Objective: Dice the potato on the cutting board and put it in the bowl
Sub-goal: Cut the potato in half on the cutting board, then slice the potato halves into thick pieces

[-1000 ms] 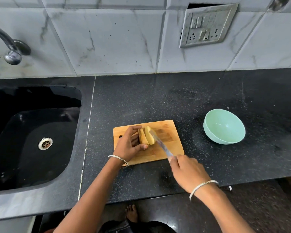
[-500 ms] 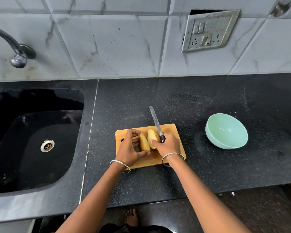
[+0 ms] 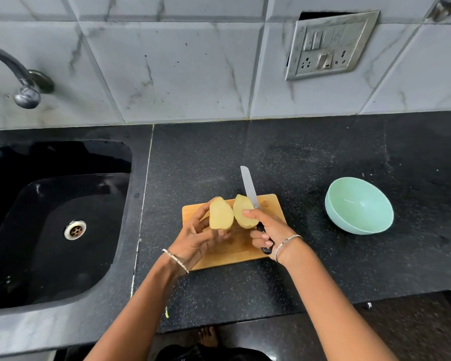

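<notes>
Potato now split and pulled apart: your left hand (image 3: 193, 238) cups the left half (image 3: 220, 214), your right hand (image 3: 268, 227), clamped on the knife (image 3: 249, 186), pins the right half (image 3: 242, 216); dicing remains.

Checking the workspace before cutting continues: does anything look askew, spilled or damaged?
Yes. The switch plate on the tiled wall sits crooked, with a dark gap open behind its top edge, as if loose. A small green scrap lies near the counter's front edge.
</notes>
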`<state>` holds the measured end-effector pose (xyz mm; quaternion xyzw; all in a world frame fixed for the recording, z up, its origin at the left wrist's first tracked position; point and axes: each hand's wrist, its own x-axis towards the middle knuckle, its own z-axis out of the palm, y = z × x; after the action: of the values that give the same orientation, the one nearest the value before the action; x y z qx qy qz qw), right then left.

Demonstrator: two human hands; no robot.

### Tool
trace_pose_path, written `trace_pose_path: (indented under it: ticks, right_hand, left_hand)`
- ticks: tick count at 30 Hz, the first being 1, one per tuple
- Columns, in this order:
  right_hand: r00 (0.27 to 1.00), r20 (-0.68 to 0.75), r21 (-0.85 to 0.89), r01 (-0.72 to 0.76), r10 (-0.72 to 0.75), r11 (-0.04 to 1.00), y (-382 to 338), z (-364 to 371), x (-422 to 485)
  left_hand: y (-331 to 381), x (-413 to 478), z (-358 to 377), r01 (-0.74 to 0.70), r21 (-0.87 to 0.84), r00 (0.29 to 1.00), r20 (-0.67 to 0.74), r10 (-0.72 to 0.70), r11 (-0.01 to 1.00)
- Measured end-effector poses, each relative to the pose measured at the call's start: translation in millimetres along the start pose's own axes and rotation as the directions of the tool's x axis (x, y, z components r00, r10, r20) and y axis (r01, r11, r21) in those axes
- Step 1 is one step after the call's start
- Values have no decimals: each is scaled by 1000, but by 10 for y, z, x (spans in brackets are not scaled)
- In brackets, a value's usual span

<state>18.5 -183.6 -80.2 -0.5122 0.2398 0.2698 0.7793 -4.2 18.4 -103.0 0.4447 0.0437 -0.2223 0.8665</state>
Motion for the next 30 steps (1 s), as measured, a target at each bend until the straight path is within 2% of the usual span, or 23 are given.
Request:
trace_pose_path:
  ticks: [4, 8, 10, 11, 12, 14, 16, 17, 18, 20, 21, 22, 25, 27, 30]
  right_hand:
    - [1000, -14, 33, -2, 3, 999, 7, 13, 24]
    - [973, -214, 7, 87, -84, 996, 16, -4, 66]
    - [926, -327, -56, 179, -187, 982, 19, -73, 70]
    - [887, -377, -148, 228, -268, 962, 17, -109, 72]
    - [825, -421, -307, 262, -377, 915, 14, -139, 77]
    - [647, -422, -693, 222, -635, 686, 13, -176, 90]
    - [488, -286, -905, 144, -825, 399, 33, -189, 96]
    - [452, -208, -952, 110, -867, 286, 46, -187, 88]
    - [452, -138, -980, 65, -881, 187, 64, -179, 86]
    - [528, -38, -999, -34, -848, 23, 114, -167, 81]
    - [570, -20, -998, -58, -821, -15, 134, -161, 83]
    - [600, -30, -998, -58, -799, -6, 141, -148, 81]
    - [649, -74, -993, 20, -757, 114, 143, -110, 80]
    - [686, -76, -988, 46, -724, 147, 156, -96, 62]
    - [677, -93, -974, 92, -730, 209, 188, -85, -12]
  left_hand:
    - [16, 12, -12, 16, -15, 1000, -1, -16, 1000]
    - [20, 21, -91, 4, -18, 998, -55, -5, 1000]
    - [45, 11, -136, -12, 91, 994, -103, 21, 996]
    - [79, 1, -136, -18, 221, 992, -119, 45, 975]
    - [115, -3, -130, -21, 353, 989, -127, 71, 935]
    - [181, -8, -61, 4, 589, 987, -132, 92, 808]
    - [206, 14, 29, 53, 813, 974, -171, 150, 580]
    - [201, 32, 77, 87, 892, 963, -190, 194, 443]
    - [198, 45, 132, 120, 936, 951, -205, 233, 331]
    - [187, 70, 248, 188, 967, 935, -230, 269, 173]
    - [180, 78, 311, 210, 972, 932, -232, 277, 107]
    - [166, 92, 356, 223, 974, 934, -227, 276, 46]
    - [142, 153, 460, 239, 966, 944, -207, 258, -99]
    - [136, 210, 518, 239, 950, 953, -189, 238, -200]
    - [104, 258, 621, 195, 890, 974, -126, 188, -413]
